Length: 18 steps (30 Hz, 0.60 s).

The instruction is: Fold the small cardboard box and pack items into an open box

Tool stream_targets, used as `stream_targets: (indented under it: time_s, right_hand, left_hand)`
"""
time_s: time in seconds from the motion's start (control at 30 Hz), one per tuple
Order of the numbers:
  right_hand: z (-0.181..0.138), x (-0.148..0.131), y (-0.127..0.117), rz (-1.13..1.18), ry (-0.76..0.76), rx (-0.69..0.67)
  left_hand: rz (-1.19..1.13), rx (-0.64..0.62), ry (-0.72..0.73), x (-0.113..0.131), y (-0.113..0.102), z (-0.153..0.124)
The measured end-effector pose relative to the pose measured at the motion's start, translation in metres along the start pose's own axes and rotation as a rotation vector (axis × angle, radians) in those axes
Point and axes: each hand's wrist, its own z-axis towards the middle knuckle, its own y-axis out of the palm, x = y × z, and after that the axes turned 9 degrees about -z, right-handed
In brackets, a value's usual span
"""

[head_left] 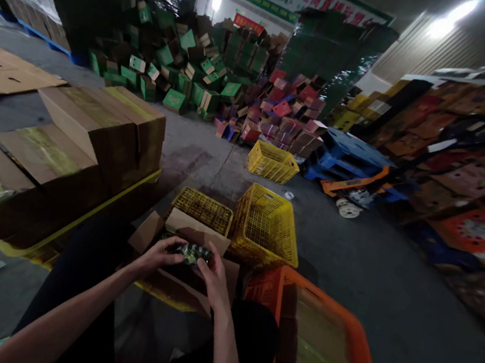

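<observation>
Between my two hands is a small dark green package with a shiny, clear-looking wrap (193,254); what is inside it I cannot make out. My left hand (163,256) grips its left end, thumb toward me. At the other end, my right hand (213,272) pinches it with thumb and fingers. Both hands are above an open cardboard box (199,230) with its flaps spread out. The box's inside is dark and mostly hidden by my hands. It rests on a yellow crate, between my knees.
Yellow plastic crates (269,220) stand just beyond the box. Taped cartons (112,124) are stacked at left, and an orange crate (341,311) holding a carton is at right. Farther off are a pallet jack (356,189), blue pallets (347,150) and heaps of green boxes (175,99).
</observation>
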Motion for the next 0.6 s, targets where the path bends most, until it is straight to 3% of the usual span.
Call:
stream_targets:
  time_s: [0.3,0.47,0.6]
  right_hand:
    - [-0.0018,-0.0089,-0.002,-0.216,-0.074,0.055]
    - [-0.0019,-0.0093,-0.0025,-0.232,-0.121,0.055]
    - [-0.0024,-0.0101,-0.0021,-0.227,-0.152,0.01]
  left_hand:
    - [-0.059,-0.004,-0.016,0.0023,0.0049,-0.0015]
    - [-0.266,0.078,-0.173,0.0021,0.0064,-0.0007]
    - [-0.233,0.043,-0.242,0.0036,0.0051,0.0007]
